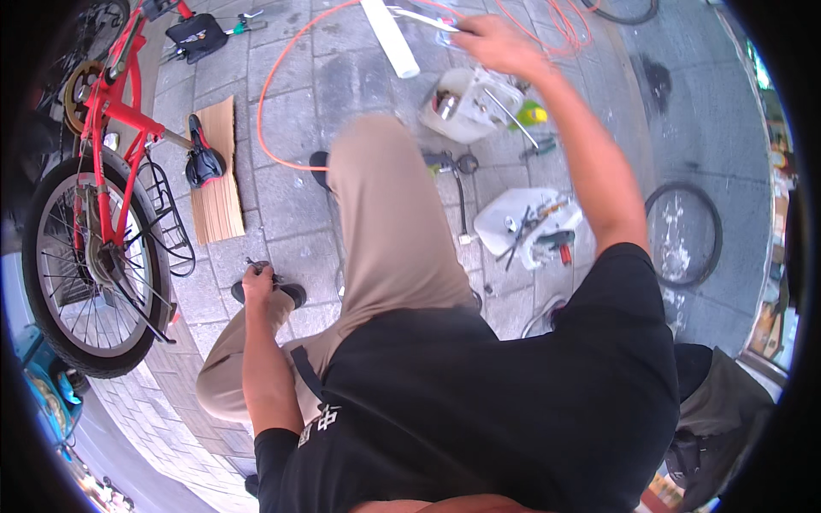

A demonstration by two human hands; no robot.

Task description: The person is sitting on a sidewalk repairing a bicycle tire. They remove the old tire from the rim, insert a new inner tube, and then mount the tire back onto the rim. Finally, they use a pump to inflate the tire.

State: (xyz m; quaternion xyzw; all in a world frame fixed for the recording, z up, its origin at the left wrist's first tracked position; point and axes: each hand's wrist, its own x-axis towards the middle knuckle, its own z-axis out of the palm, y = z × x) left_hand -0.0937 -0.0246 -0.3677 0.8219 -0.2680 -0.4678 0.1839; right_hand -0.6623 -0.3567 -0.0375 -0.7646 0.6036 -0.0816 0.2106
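Observation:
My right hand (500,44) reaches far forward, fingers closed around the end of a slim, pale, shiny tool (423,17) whose exact kind I cannot make out. Just left of it lies a white roll (392,38). My left hand (258,284) is low beside my shoe, closed on a small dark metal part (256,265); its kind is too small to tell. An upside-down red bicycle (111,111) stands to the left, its black saddle (203,154) resting on a piece of cardboard (218,201).
Between my right arm and knee are a cut-open white container (466,98) with tools and another white container (530,224) with pliers and tools. An orange hose (263,103) curves across the paving. A black tire (684,232) lies at right; a black pouch (195,36) is at far left.

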